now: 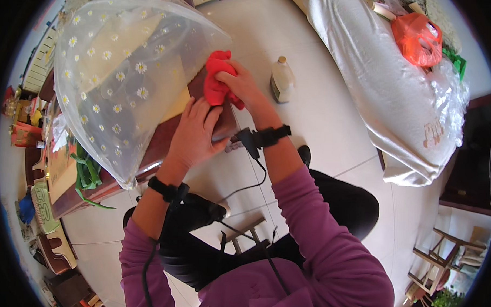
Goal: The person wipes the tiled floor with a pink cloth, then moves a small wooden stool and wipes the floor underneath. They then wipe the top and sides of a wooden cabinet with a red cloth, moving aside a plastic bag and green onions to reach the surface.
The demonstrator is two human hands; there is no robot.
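Observation:
A crumpled red cloth (216, 81) is gripped in my right hand (241, 85) over the corner of a dark reddish-brown wooden table (165, 136). Just beside it, my left hand (195, 129) lies palm down at the table's edge with its fingers spread. Its fingertips come close to the cloth; whether they touch it I cannot tell. Left of both hands, a transparent dome-shaped cover (118, 88) printed with daisies stands on the table. Through the clear film, pale flat shapes show, but the contents are blurred.
A bottle with a tan cap (282, 79) stands on the tiled floor right of the table. Green leafy stalks (86, 170) overhang the table's near edge. A pale cloth-covered piece of furniture (366, 76) bears a red plastic bag (417, 39). A black cable (244, 188) hangs between my arms.

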